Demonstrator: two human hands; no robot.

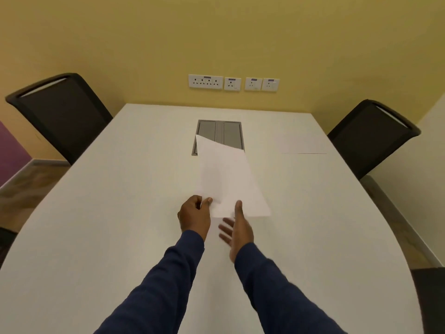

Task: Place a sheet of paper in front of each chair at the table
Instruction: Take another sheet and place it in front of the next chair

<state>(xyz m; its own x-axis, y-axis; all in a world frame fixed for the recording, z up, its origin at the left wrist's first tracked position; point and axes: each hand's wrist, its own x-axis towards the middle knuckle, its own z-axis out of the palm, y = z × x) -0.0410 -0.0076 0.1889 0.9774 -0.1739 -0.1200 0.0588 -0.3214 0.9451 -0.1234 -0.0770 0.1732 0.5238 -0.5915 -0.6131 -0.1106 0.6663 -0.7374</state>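
the left hand (194, 213) pinches the near corner of a sheet of paper (227, 177) held over the middle of the white table (120, 213), its far end covering part of the grey cable hatch (225, 133). the right hand (237, 231) is open with its thumb on the sheet's near edge; another sheet (302, 144) lies flat before the right-hand chair (370, 136), while the table in front of the left-hand chair (62, 114) is bare
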